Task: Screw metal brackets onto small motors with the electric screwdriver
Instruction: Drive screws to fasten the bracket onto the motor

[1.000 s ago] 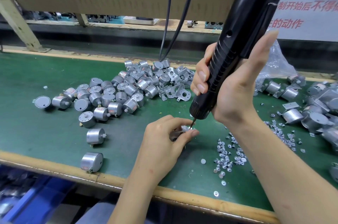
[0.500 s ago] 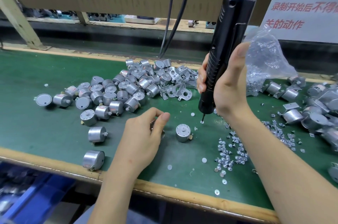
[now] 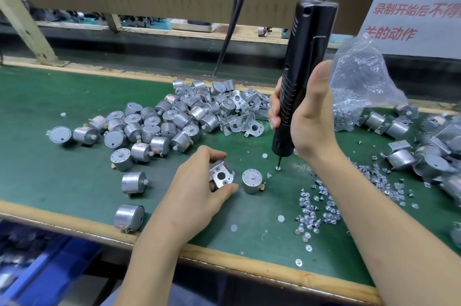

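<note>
Left hand (image 3: 197, 188) pinches bracket (image 3: 220, 176) beside motor (image 3: 252, 181); right hand (image 3: 311, 116) grips screwdriver (image 3: 301, 68) upright.

Single head view, looking forward-down, close over green bench (image 3: 74, 181).

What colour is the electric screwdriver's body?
The electric screwdriver is black, shown best in the head view.

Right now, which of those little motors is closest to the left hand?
The lone motor standing shaft-up just right of the left hand, beside the bracket it holds. The others lie farther off.
</note>
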Demonstrator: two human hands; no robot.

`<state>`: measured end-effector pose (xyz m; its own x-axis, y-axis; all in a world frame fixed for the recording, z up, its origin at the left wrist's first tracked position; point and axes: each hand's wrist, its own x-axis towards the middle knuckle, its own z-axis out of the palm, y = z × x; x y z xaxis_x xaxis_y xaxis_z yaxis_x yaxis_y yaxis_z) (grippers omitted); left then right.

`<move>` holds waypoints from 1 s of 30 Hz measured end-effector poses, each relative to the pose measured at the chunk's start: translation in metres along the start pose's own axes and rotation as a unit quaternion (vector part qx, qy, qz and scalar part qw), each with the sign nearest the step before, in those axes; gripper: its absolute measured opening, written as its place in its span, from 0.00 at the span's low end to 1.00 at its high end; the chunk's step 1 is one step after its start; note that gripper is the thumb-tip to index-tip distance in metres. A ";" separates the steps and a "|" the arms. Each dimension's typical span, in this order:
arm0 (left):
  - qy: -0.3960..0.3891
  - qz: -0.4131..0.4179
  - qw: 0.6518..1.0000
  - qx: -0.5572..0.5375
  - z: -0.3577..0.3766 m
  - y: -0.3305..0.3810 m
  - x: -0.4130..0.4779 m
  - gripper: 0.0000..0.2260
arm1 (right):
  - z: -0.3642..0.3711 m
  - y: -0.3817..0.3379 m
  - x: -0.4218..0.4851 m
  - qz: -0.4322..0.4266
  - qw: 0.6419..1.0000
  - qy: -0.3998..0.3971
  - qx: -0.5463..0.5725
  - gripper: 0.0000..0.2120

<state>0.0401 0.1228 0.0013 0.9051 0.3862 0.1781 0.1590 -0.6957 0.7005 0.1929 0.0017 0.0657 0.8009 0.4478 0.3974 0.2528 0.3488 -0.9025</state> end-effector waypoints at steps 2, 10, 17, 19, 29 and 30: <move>0.030 0.030 0.999 0.006 0.000 0.002 0.002 0.20 | 0.000 -0.004 -0.001 -0.011 1.000 -0.001 -0.001 0.34; 0.071 0.062 0.995 -0.037 0.007 0.012 0.002 0.25 | 0.006 -0.020 -0.005 -0.065 0.997 -0.035 -0.008 0.44; 0.031 0.066 0.997 -0.038 0.024 0.021 0.003 0.27 | 0.014 -0.027 -0.014 -0.094 0.994 -0.026 0.046 0.34; 0.029 0.070 0.997 -0.025 0.026 0.021 0.004 0.27 | 0.017 -0.028 -0.017 -0.096 0.993 -0.023 0.061 0.33; 0.011 0.070 0.997 -0.032 0.025 0.014 0.004 0.22 | 0.025 -0.021 -0.023 -0.076 0.993 -0.045 0.083 0.33; 0.013 0.071 0.997 -0.034 0.025 0.013 0.004 0.21 | 0.026 -0.021 -0.024 -0.074 0.992 -0.048 0.085 0.33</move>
<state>0.0553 0.0999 -0.0058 0.9063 0.3026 0.2951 0.0027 -0.7024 0.7118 0.1542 0.0048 0.0796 0.7040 0.4554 0.5450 0.2623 0.5463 -0.7954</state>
